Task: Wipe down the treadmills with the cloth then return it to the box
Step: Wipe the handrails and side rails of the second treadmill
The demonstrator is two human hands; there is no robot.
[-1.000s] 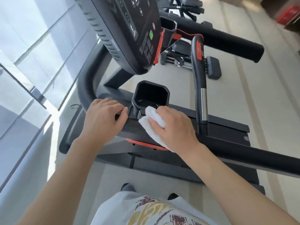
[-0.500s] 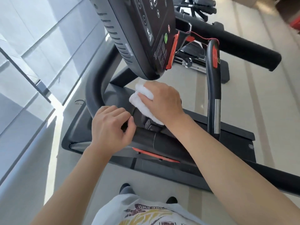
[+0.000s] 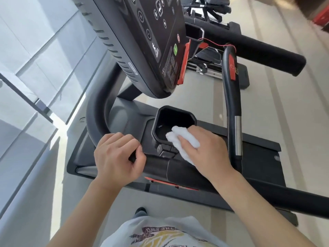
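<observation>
At far left runs a glass wall point(image 3: 35, 72) with pale panes and a dark frame, bright floor point(image 3: 201, 97) beyond it. Next comes the treadmill point(image 3: 258, 157), its curved dark rail point(image 3: 97, 111) sweeping down toward the left hand point(image 3: 116, 158), which rests on the front bar with fingers curled under and thumb tucked against them; its grip is closed on the bar's edge (how far the fingers wrap under cannot be told). Above hangs the tilted console point(image 3: 142, 41), black with white symbols, a green button and a red strip along its lower edge. Below it sits the black cup holder point(image 3: 173, 124), open-topped. The cloth point(image 3: 183, 139), white and bunched, lies at the holder's near right rim, partly over the lip, pressed there by the right hand point(image 3: 208, 150), whose fingers clamp down around it. Just right of that hand stands an upright handle point(image 3: 232, 107), black with a red patch and a silver band. A printed shirt point(image 3: 160, 232) shows at the bottom.
</observation>
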